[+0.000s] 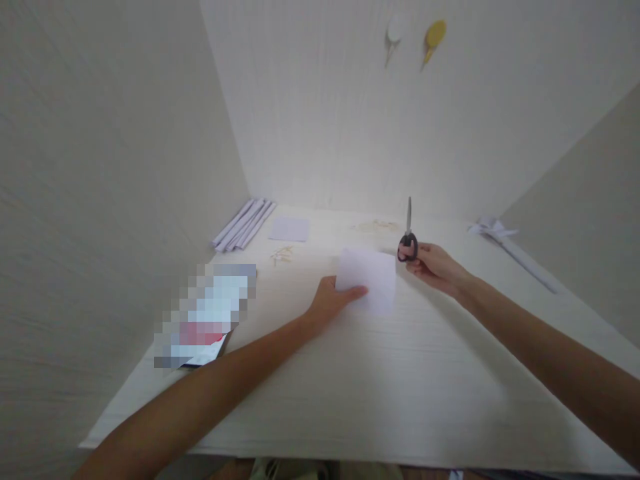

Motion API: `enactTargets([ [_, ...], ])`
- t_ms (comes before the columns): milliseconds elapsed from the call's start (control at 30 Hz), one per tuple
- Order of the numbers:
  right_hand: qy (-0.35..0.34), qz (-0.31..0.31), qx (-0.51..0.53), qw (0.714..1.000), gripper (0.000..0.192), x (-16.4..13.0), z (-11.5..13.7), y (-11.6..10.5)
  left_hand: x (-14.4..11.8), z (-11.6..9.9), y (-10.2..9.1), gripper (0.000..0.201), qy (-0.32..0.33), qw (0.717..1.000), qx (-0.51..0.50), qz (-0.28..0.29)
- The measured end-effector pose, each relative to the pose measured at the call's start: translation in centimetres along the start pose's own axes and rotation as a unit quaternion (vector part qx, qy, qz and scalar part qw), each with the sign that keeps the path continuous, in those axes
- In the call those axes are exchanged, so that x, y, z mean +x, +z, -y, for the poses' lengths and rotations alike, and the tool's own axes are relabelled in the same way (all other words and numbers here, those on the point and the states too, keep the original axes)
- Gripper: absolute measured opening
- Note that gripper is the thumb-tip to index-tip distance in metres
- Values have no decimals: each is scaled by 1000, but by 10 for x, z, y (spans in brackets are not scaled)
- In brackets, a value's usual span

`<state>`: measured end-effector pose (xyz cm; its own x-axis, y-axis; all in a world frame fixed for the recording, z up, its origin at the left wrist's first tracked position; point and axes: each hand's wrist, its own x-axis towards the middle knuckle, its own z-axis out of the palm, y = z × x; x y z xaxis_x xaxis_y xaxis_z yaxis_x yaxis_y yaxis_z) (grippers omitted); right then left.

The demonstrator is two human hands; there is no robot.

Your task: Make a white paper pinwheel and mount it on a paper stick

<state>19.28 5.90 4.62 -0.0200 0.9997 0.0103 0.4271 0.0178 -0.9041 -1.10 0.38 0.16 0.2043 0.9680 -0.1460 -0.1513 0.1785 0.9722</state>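
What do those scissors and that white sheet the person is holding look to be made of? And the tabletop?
The black-handled scissors in the right hand: grey blades, probably metal; dark matte loops, likely plastic. The white rectangular sheet under the left hand looks like thin matte paper, flat and slightly see-through. The pale table shows faint streaks, perhaps wood-look laminate; hard to confirm.

The white square paper sheet looked matt; the scissors had dull metal blades and glossy black plastic handles; the pale wood-grain table looked smooth.

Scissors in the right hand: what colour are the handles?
Black handles on the scissors, with a silvery blade pointing up; seen in the head view.
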Motion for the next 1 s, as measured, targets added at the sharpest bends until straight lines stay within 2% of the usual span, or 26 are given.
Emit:
enactTargets([
  [33, 13, 22, 120, 992, 25, -14, -2, 6, 0, 0, 0, 37, 4, 1000, -5, 0],
  [67, 31, 50, 190, 980, 27, -28, -5, 13, 0, 0, 0, 38, 7, 1000, -10, -1],
  [100, 41, 59, 214, 974, 29, -40, -9, 19, 0, 0, 1, 38, 7, 1000, -15, -2],
  [200, 21, 70, 196, 978, 31, -65, -18, 37, -1, 0, 1, 39, 2, 1000, -18, -14],
  [333, 12, 29, 203, 979, 31, -78, -23, 50, -1, 1, 1, 37, -5, 1000, -12, -15],
  [433, 17, 9, 211, 977, 32, -81, -21, 52, -2, 1, 2, 35, -21, 999, -29, -6],
  [600, 29, 28, 212, 977, 29, -83, -19, 48, -4, -4, 9, 33, -48, 996, -78, 7],
  [733, 35, 12, 226, 973, 26, -82, -21, 44, -1, -13, 17, 32, -60, 997, -41, -20],
  [900, 47, -18, 261, 964, 17, -80, -24, 42, 15, -33, 16, 37, 31, 995, 24, -94],
  [1000, 54, -7, 280, 958, 19, -82, -24, 41, 25, -47, 8, 35, 96, 984, 56, -139],
])
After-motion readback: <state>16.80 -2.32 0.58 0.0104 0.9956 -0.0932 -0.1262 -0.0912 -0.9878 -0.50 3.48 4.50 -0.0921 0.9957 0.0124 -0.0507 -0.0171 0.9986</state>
